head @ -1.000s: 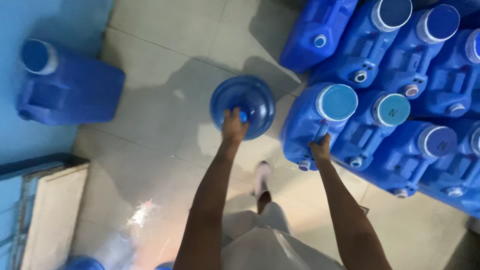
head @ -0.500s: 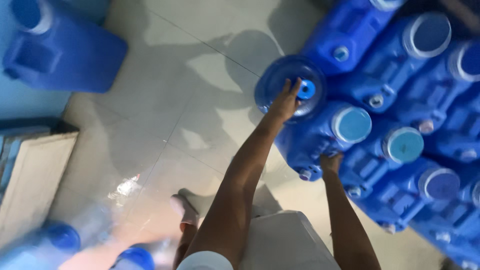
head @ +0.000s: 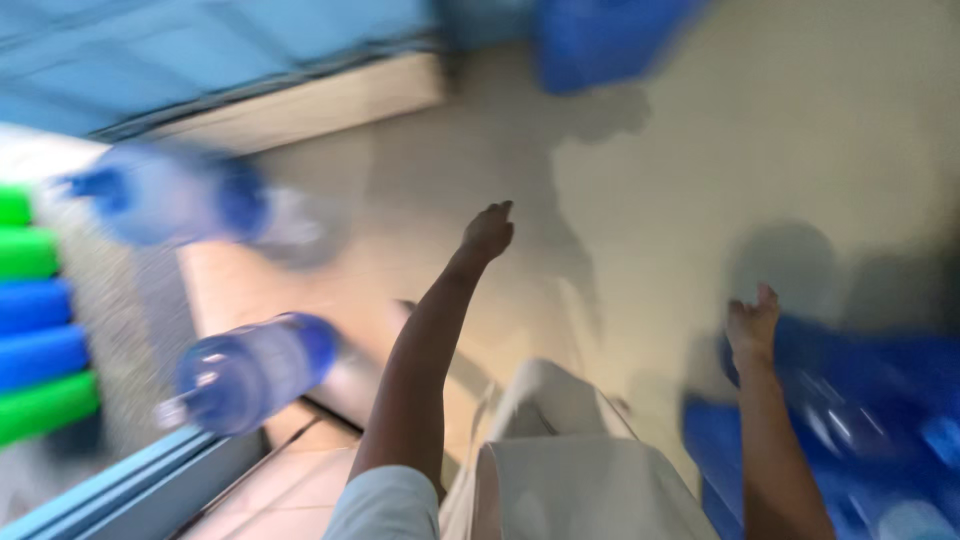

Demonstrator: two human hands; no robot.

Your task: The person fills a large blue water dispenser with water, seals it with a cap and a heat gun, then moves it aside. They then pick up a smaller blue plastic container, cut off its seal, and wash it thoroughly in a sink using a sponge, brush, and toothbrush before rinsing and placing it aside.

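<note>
Left hand off round jug, empty; right hand grip open above blue jugs.

Blue water containers on the tiled floor

The blue jugs lie blurred at four o'clock, packed together, with the right hand at their upper left edge. The left hand is empty, over bare floor.

left hand reaching forward, arm outstretched, fingers loosely curled, holding nothing | right hand hanging lower, fingers loosely bent, blurred
</note>
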